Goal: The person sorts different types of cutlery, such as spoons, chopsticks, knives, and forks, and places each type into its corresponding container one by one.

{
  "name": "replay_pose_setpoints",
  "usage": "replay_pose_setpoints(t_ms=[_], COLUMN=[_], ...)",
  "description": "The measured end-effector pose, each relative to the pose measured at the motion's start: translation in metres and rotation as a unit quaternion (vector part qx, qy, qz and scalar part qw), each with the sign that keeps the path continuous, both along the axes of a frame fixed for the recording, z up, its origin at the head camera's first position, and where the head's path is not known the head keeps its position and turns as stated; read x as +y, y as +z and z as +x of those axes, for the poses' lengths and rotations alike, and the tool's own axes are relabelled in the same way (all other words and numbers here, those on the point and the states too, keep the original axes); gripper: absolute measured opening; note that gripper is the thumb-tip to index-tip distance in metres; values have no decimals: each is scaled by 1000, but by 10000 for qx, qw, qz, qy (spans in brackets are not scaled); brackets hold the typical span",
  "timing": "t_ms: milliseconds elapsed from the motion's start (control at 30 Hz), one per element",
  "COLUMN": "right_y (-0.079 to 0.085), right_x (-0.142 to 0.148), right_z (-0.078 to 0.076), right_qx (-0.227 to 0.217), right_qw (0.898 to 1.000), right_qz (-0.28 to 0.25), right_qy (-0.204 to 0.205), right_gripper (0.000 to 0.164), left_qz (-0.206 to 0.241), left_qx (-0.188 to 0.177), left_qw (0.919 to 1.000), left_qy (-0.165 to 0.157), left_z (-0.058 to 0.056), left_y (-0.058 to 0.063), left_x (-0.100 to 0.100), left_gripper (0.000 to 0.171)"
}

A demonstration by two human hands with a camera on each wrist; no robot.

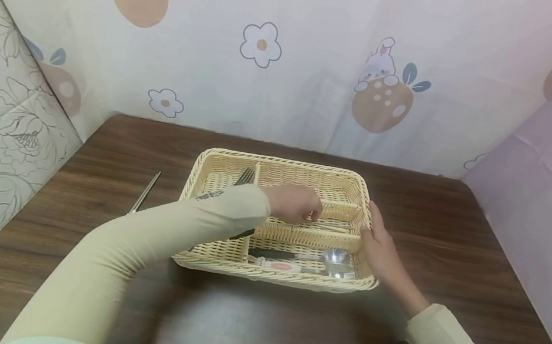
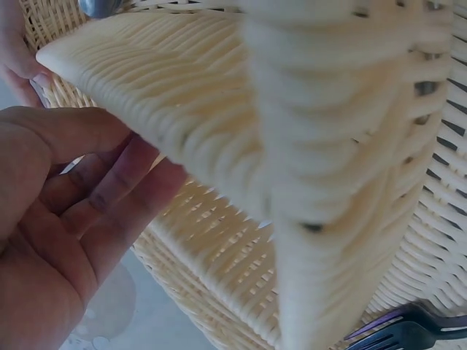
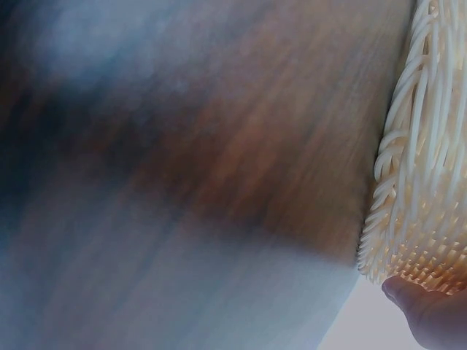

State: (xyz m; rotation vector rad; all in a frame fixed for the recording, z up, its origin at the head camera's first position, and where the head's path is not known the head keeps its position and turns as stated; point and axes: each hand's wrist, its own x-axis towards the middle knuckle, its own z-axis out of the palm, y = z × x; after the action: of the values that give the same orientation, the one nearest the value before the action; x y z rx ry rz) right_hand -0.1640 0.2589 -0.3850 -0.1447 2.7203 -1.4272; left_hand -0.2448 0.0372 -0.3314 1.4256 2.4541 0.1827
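Note:
A cream woven basket (image 1: pixel 261 274) with dividers lies on the dark wooden table. Over its middle compartment, my left hand (image 1: pixel 295 203) reaches in with bent fingers. In the left wrist view, those fingers (image 2: pixel 120 189) touch or nearly touch a divider's edge (image 2: pixel 168 135); whether something thin is between them is unclear. Thin pale sticks (image 1: pixel 329 227) lie in that compartment. My right hand (image 1: pixel 381 247) grips the basket's right end, thumb at the rim. Two spoons (image 1: pixel 338 257) lie in the front compartment, one with a rabbit-decorated handle (image 1: pixel 277 264). Forks (image 1: pixel 245 176) lie in the left compartment.
Metal chopsticks (image 1: pixel 146 191) lie on the table (image 1: pixel 87 215) left of the basket. A patterned curtain (image 1: pixel 300 80) hangs behind the table, and panels rise on both sides. My left sleeve (image 1: pixel 216 211) crosses over the basket's left compartment and hides part of it.

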Motion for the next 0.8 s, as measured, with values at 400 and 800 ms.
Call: replay_pose_setpoints(t_ms=[400,800], right_y=[1,2], right_x=[-1,-1], right_z=[0,1], right_qx=[-48,-121], right_qw=[10000,9999], right_qz=[18,-79], right_qy=[-36,24], right_gripper=[59,59], left_qz=[389,1106], left_qx=[-185,319], left_qw=[9990,9901], left_qy=[105,808], left_z=[-3,-5], left_y=[7,34], left_x=[-11,-124], left_gripper=[29,16])
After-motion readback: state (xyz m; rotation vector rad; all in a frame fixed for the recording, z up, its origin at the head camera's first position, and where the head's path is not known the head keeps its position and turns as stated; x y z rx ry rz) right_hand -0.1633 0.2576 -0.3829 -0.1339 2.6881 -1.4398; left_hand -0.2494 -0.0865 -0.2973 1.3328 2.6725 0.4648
